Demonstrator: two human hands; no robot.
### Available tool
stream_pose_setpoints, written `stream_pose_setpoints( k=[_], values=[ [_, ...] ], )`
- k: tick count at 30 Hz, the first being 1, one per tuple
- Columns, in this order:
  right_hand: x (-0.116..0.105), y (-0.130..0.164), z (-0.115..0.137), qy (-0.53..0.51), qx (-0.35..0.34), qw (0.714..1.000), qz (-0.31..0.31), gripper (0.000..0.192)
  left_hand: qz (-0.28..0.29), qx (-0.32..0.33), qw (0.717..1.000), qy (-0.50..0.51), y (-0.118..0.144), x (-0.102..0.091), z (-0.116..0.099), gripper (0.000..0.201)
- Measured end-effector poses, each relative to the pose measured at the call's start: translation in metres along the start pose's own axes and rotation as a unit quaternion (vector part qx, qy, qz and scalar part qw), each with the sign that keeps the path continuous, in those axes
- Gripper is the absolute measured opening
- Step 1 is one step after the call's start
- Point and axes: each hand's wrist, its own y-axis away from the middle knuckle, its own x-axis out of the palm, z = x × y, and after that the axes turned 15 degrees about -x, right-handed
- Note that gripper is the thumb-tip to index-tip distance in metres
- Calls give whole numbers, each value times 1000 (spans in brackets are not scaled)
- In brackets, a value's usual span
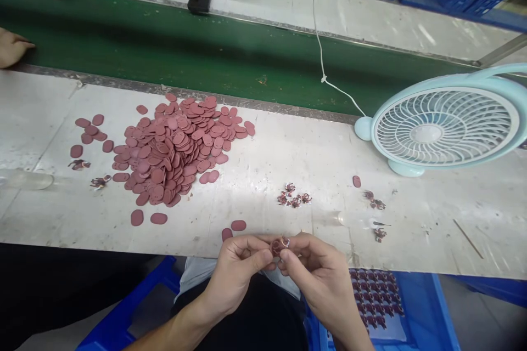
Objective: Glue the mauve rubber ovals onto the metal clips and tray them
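At the bottom middle, we pinch one small brown piece [280, 245] between our left hand [237, 270] and right hand [320, 274], close up so we see it well, near the desk [288, 164] edge.

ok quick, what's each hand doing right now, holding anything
Left hand: fingers pinched shut on the small reddish-brown piece.
Right hand: fingertips closed on the same piece from the other side.
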Motion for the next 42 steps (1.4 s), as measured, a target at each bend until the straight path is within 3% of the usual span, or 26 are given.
stream_pose_setpoints(
  k=[11, 15, 17, 20, 25, 29, 31, 33, 35, 39, 42],
  values=[
    [7, -1, -19, -69, 16, 996, -48, 13, -16, 26, 1000, -7, -9, -3, 10, 7],
    [-8, 6, -34, -122, 8, 987, -101, 12, -38, 77, 989, -119, -4, -18, -4, 10],
    [-27, 19, -40, -134, 0, 978, -157, 11, -100, 137, 957, -236, 3, -32, -22, 12],
    [-67, 47, -49, -97, -5, 961, -257, 13, -174, 216, 862, -424, 10, -53, -47, 19],
    [-124, 100, -70, 43, 29, 910, -410, 31, -172, 240, 732, -615, 0, -74, -50, 27],
    [-162, 143, -99, 186, 29, 873, -449, 41, -156, 262, 646, -700, -12, -76, -41, 27],
    [-186, 168, -117, 284, 47, 845, -451, 48, -154, 280, 618, -719, -16, -74, -44, 25],
    [-211, 195, -136, 348, 92, 819, -447, 53, -145, 286, 622, -714, -18, -70, -52, 22],
    [-234, 222, -154, 389, 157, 804, -421, 48, -137, 275, 651, -694, -18, -65, -61, 23],
    [-259, 262, -187, 445, 306, 788, -297, 24, -162, 209, 739, -620, -12, -57, -72, 21],
    [-262, 276, -206, 463, 386, 771, -206, 22, -193, 179, 813, -519, -7, -53, -73, 11]
  ],
)
